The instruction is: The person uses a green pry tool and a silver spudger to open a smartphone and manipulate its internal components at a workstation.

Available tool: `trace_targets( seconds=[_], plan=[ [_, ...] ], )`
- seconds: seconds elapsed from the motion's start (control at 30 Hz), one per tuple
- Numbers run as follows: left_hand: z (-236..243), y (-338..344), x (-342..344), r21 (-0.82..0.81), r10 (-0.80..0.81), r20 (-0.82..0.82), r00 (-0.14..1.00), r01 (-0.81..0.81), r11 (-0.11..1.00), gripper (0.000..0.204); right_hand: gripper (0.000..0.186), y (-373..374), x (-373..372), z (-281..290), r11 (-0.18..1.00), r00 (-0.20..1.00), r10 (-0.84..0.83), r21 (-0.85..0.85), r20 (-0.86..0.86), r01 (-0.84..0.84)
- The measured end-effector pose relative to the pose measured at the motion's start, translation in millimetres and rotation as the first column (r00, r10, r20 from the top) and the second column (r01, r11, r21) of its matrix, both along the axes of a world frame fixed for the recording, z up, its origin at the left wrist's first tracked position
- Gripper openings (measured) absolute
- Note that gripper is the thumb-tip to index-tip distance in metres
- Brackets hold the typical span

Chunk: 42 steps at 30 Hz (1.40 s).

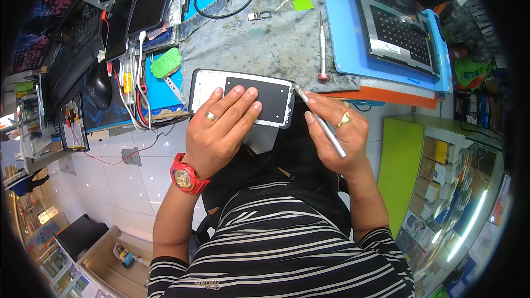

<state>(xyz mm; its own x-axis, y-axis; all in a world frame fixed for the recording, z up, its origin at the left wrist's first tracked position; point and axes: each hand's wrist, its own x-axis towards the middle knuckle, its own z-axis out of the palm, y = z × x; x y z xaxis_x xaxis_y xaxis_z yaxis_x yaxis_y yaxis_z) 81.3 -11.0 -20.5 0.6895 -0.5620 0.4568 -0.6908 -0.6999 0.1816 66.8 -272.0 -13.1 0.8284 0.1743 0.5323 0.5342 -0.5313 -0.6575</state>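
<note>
A phone frame (207, 80), white inside with a black rim and a black rectangular panel, lies at the near edge of the grey work mat (237, 38), partly over the edge. My left hand (223, 118) rests on it, fingers stretched out flat across the white part and the black panel; its thumb is hidden. Pinched between the thumb and fingers of my right hand (343, 129) is a slim silver pen-shaped tool (327, 128). Its narrow tip meets the frame's far right corner; the exact tip shape is too small to tell.
A screwdriver (322, 49) with a red cap and a small metal part (259, 15) lie on the mat. Right of it, an opened device panel (395, 27) sits on a blue sheet (345, 33). Cables (143, 77), a green scraper-like piece (166, 63) and dark phones (154, 0) crowd the left.
</note>
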Motion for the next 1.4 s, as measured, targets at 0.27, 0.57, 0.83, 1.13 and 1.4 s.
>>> trace_targets(
  seconds=[0.27, 0.57, 0.83, 1.13, 1.4],
  plan=[
    [-0.1, 2.5, 1.9, 0.024, -0.009, 0.015, 1.000, 0.009, 1.000, 0.029, 0.020, -14.7, 10.3, -0.4, 0.985, 0.976, 0.119, 0.144, -0.182, -0.094],
    [1.3, 1.8, 1.1, 0.010, -0.025, -0.004, 1.000, 0.025, 1.000, 0.029, 0.019, -22.1, 12.4, -2.1, 0.970, 0.951, 0.164, 0.220, -0.262, -0.107],
    [6.3, 0.9, 3.8, 0.003, -0.040, -0.028, 0.999, 0.040, 0.999, 0.035, 0.015, -14.0, 11.4, -7.9, 0.947, 0.942, 0.111, 0.322, -0.318, -0.003],
    [1.1, 3.8, 2.5, 0.010, -0.028, -0.015, 0.999, 0.029, 1.000, 0.031, 0.019, -20.8, 6.5, -15.1, 0.952, 0.957, 0.132, 0.301, -0.259, -0.050],
    [4.4, 2.4, 2.8, 0.002, -0.033, -0.030, 0.999, 0.033, 0.999, 0.035, 0.017, -17.4, 8.6, -15.4, 0.936, 0.956, 0.139, 0.349, -0.260, -0.041]
  ],
)
